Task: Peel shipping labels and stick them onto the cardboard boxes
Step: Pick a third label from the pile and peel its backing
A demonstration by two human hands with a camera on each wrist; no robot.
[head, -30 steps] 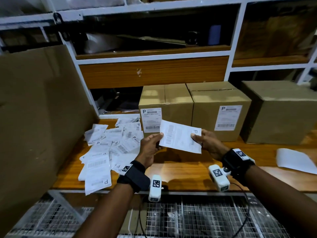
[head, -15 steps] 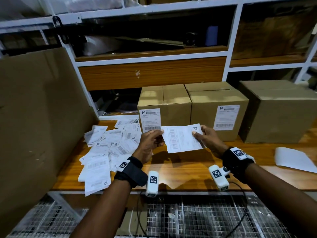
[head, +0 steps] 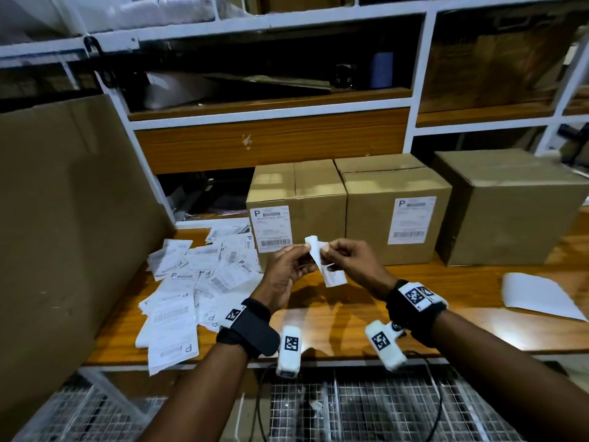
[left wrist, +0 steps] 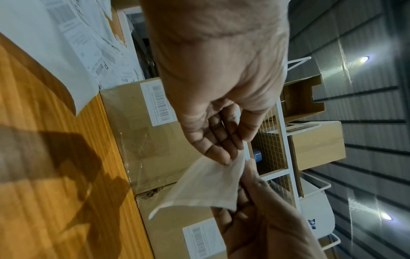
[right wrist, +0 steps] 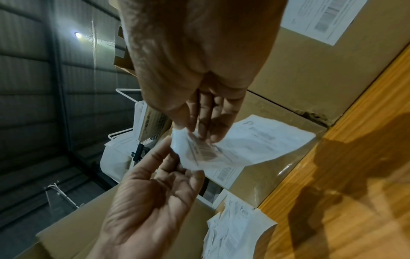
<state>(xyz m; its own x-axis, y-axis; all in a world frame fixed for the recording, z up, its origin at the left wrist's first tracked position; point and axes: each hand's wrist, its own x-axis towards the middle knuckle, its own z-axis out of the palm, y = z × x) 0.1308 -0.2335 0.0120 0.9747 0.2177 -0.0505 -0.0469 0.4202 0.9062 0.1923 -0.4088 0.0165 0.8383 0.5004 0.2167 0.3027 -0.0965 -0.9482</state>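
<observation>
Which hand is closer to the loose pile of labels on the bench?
Left. The left hand hovers just right of the label pile, pinching the label sheet. The right hand is farther right, beyond that sheet.

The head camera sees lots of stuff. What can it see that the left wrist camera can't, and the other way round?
Only the head view shows the plain brown cardboard box without a label, far right, and the blank white sheet on the wooden bench. Only the left wrist view shows ceiling lights. Both show the left hand and right hand pinching the white shipping label, plus two labelled boxes.
</observation>
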